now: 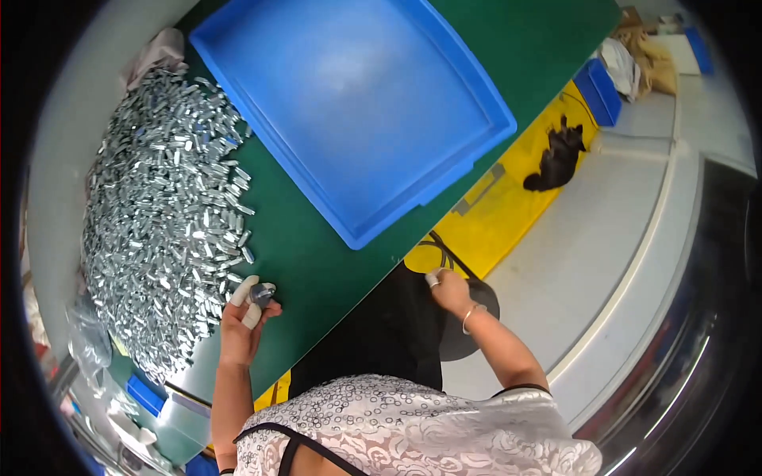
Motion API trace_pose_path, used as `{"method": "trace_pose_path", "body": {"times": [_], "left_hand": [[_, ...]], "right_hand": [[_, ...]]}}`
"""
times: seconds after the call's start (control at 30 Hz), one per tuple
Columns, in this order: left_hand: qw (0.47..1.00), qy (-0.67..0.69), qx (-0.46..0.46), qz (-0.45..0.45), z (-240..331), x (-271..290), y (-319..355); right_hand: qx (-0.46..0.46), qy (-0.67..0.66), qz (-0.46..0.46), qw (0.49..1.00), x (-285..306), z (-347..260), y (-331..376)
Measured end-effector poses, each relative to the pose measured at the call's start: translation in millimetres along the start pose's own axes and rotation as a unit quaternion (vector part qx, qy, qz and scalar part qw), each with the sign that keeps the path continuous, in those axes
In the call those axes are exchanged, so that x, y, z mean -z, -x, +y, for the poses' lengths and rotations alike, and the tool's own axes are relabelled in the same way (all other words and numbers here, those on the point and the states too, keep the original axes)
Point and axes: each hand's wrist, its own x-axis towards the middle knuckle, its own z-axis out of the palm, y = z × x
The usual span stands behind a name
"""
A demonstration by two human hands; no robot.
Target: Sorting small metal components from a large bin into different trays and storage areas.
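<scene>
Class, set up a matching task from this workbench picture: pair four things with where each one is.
Things:
1. blue tray
2. heap of small silver metal parts
3. left hand
4. right hand

Places:
A. off the table edge, above the floor
B. left part of the green table
C. middle of the green table
D. beside the heap, pinching a small part

Pairs: 1-C, 2-B, 3-D, 4-A

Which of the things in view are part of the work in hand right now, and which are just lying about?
In hand:
- left hand, pinching a small dark round part
- heap of small silvery metal pieces beside it
- blue tray on the green table

Lying about:
- right hand, down off the table edge
- black object on the yellow floor
- small blue bin
</scene>
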Motion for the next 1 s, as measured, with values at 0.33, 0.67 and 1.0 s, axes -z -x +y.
{"method": "trace_pose_path", "body": {"times": [0.33, 0.67, 1.0], "left_hand": [[0.991, 0.014, -0.049, -0.122, -9.2, 16.6, -17.4], [0.996, -0.006, -0.037, -0.083, -6.5, 19.8, -3.7], [0.995, -0.07, -0.065, -0.03, -25.9, 91.6, 86.6]], "right_hand": [[0.016, 0.298, -0.179, 0.937, -102.4, 98.1, -49.6], [0.179, 0.367, -0.35, 0.843, -207.0, 67.5, -0.9], [0.191, 0.307, -0.259, 0.896, -273.2, 53.5, -5.2]]}}
